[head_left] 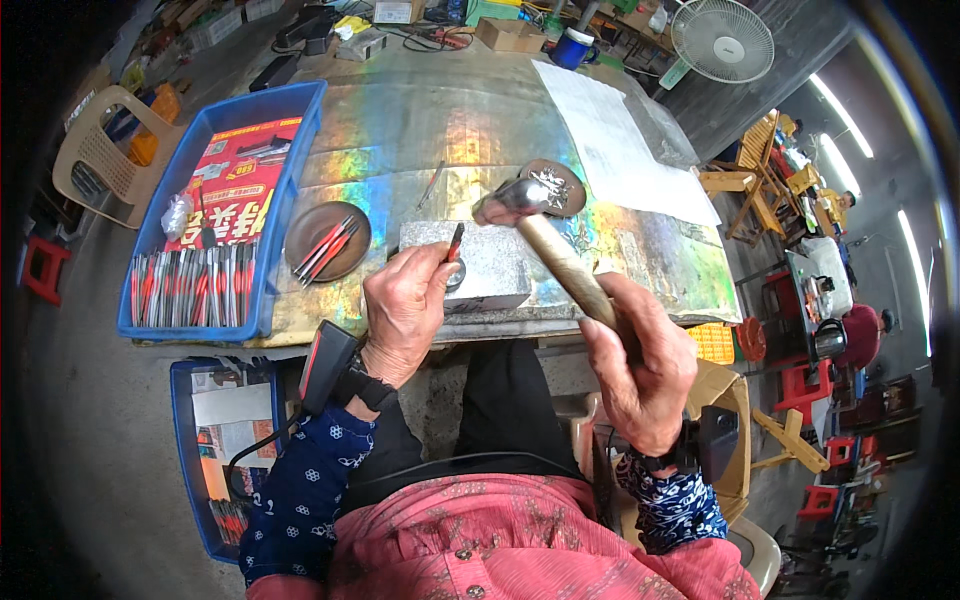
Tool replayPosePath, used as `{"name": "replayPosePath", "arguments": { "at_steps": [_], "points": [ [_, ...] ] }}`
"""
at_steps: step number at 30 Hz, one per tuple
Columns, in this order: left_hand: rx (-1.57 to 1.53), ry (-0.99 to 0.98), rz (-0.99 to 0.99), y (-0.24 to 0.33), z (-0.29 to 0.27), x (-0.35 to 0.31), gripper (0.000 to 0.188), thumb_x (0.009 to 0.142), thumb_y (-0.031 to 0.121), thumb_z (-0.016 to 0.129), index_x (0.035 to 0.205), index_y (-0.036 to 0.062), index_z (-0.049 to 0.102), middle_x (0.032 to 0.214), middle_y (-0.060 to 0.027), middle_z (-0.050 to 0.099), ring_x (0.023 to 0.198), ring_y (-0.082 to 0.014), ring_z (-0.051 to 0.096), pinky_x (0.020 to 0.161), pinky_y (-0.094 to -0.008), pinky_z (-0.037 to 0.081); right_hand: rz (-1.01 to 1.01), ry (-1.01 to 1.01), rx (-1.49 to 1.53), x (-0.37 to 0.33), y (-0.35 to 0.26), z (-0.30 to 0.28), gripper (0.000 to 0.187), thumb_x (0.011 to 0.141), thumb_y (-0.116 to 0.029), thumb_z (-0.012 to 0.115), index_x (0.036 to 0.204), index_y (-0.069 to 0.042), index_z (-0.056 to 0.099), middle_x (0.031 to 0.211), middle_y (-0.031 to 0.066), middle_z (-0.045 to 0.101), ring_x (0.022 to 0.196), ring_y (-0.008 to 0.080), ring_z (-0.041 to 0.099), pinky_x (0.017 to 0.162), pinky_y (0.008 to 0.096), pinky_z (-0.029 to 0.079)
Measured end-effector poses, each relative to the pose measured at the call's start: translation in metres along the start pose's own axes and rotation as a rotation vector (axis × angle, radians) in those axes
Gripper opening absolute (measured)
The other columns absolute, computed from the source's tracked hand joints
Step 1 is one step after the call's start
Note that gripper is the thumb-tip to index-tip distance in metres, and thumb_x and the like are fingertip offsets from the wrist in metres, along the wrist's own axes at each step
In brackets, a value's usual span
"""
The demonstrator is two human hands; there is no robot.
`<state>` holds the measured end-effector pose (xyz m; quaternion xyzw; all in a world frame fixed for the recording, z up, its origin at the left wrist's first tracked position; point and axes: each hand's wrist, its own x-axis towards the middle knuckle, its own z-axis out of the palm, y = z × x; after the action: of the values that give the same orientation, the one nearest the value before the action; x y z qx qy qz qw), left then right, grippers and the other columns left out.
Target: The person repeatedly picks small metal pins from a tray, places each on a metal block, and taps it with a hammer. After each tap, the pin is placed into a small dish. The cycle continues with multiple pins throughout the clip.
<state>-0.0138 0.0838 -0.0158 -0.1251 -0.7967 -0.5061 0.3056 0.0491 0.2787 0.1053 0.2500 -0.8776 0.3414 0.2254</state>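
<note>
In my closed left hand (405,300) is a slim red-and-black tool (456,243), its dark end pointing up over a speckled grey block (500,275). A small round metal piece (455,275) shows by my fingertips on the block. My right hand (640,365) grips a hammer (562,262) by its pale wooden handle. The metal head, slightly blurred, hovers above the block's far right side. A brown dish (577,192) with small silver pins (553,184) lies behind the hammer head. Left of my left hand, a round brown plate (303,225) holds several red-and-black slim tools (328,252).
A blue tray (300,140) with rows of slim tools stands on the table's left; another blue bin (182,440) sits below. A thin rod (431,185) lies beyond the block. White sheets (630,150) cover the far right. A cardboard box (735,400) is by my right arm.
</note>
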Motion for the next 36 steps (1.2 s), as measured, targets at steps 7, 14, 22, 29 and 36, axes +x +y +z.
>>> {"name": "replayPosePath", "arguments": {
  "at_steps": [7, 14, 22, 29, 36],
  "points": [
    [0.012, -0.013, 0.0, 0.003, -0.001, 0.0, 0.013, 0.081, -0.002, 0.068, 0.094, -0.0032, 0.066, 0.086, -0.0165, 0.068, 0.076, -0.0277, 0.068, 0.066, -0.0317, 0.051, -0.091, -0.06, -0.045, 0.014, -0.016, -0.016, 0.033, 0.083, 0.0, 0.067, 0.114, 0.004, 0.061, 0.087, 0.0174, 0.065, 0.07, 0.0243, 0.066, 0.064, 0.0305, 0.052],
    [0.01, -0.01, 0.002, -0.001, 0.0, 0.001, 0.014, 0.081, -0.002, 0.068, 0.095, -0.0026, 0.067, 0.086, -0.0159, 0.068, 0.076, -0.0273, 0.068, 0.066, -0.0315, 0.051, -0.174, 0.085, -0.056, 0.019, -0.013, -0.007, 0.035, 0.087, -0.003, 0.063, 0.12, 0.006, 0.057, 0.087, 0.0197, 0.066, 0.066, 0.0245, 0.065, 0.063, 0.0312, 0.052],
    [0.014, -0.009, 0.03, 0.0, -0.001, 0.001, 0.014, 0.081, -0.002, 0.068, 0.095, -0.0033, 0.067, 0.086, -0.0167, 0.068, 0.076, -0.0283, 0.068, 0.066, -0.0323, 0.052, 0.06, -0.161, 0.023, 0.017, -0.005, -0.013, 0.03, 0.089, -0.004, 0.063, 0.118, 0.003, 0.061, 0.077, 0.0154, 0.063, 0.063, 0.0197, 0.06, 0.061, 0.0289, 0.048],
    [-0.004, -0.013, 0.0, -0.001, 0.0, 0.0, 0.014, 0.081, -0.002, 0.068, 0.095, -0.0039, 0.067, 0.087, -0.017, 0.069, 0.077, -0.0265, 0.069, 0.066, -0.032, 0.052, -0.045, 0.206, 0.246, 0.024, -0.028, -0.022, 0.028, 0.09, -0.004, 0.058, 0.114, 0.01, 0.059, 0.079, 0.0123, 0.065, 0.065, 0.0146, 0.061, 0.061, 0.0303, 0.05],
    [0.016, -0.003, 0.039, -0.004, -0.001, 0.0, 0.014, 0.08, -0.002, 0.069, 0.093, -0.0038, 0.067, 0.086, -0.0161, 0.069, 0.075, -0.0273, 0.068, 0.066, -0.0318, 0.052, 0.191, -0.172, 0.057, 0.017, -0.011, -0.011, 0.026, 0.09, -0.008, 0.063, 0.114, 0.004, 0.062, 0.071, 0.0152, 0.06, 0.057, 0.0166, 0.056, 0.057, 0.0283, 0.046]
  ]
}}
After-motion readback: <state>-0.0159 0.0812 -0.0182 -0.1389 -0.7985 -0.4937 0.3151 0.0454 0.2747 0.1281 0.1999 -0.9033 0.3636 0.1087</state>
